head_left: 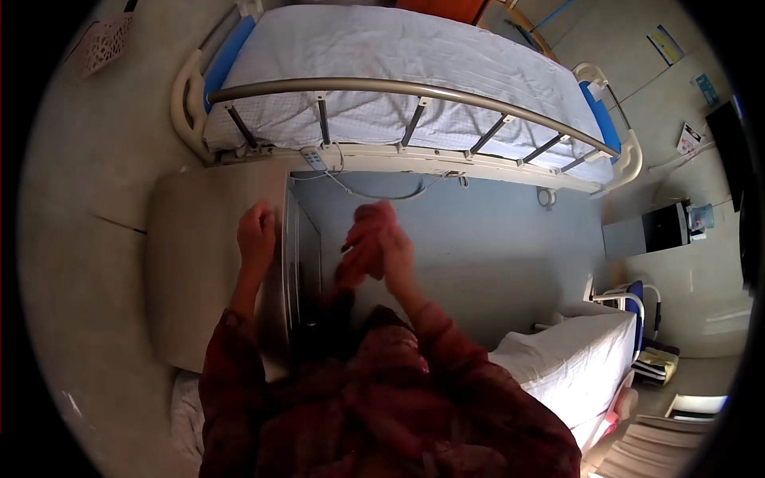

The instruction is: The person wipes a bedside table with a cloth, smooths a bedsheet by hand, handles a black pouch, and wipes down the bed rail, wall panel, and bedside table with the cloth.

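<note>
A crumpled pink-red cloth (pixel 369 237) hangs from my right hand (pixel 397 253), whose fingers are closed around it. It is over the floor beside the bedside cabinet, and motion blurs its lower end. My left hand (pixel 256 229) is curled into a fist above the right edge of the beige cabinet top (pixel 203 263). Nothing shows in that fist. An open front or drawer side of the cabinet (pixel 307 247) lies between my two hands, mostly in shadow.
Ahead stands a hospital bed with white sheets (pixel 414 48) and a raised side rail (pixel 414 89). A remote (pixel 313 159) and cable hang from its frame. Another white-sheeted bed (pixel 562 366) is at the lower right. A pink basket (pixel 107 40) is at the upper left.
</note>
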Available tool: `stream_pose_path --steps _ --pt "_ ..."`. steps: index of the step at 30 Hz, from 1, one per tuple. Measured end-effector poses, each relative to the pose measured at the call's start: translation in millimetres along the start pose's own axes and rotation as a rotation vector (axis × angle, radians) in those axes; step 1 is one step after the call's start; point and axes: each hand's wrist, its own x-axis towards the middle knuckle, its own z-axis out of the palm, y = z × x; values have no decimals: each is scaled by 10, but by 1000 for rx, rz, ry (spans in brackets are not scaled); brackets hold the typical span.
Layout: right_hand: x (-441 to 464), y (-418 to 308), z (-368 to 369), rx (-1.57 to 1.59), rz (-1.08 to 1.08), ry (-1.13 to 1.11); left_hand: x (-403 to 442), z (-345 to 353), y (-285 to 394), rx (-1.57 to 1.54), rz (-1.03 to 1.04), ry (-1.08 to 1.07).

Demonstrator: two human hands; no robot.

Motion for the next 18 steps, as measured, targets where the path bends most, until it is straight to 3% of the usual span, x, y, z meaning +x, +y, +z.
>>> stream_pose_path --steps 3,10,12,13,16,17,18 --pt "639 -179 -360 -200 -153 49 269 135 172 171 175 117" --pt "2128 -1403 -399 -668 -504 -71 841 665 195 353 420 57" --pt "2720 -1402 -427 -1025 -852 -79 858 665 369 450 405 26" --pt "2999 -1360 -414 -1078 -901 -73 881 670 395 491 433 44" --pt "3640 -1241 -463 -1329 -1009 -153 1058 741 280 528 351 -31" --pt "3823 -1106 -485 -1334 -942 -142 1156 758 288 528 338 -27" --pt "3982 -1098 -466 -1288 -744 -294 1275 784 333 558 324 14"
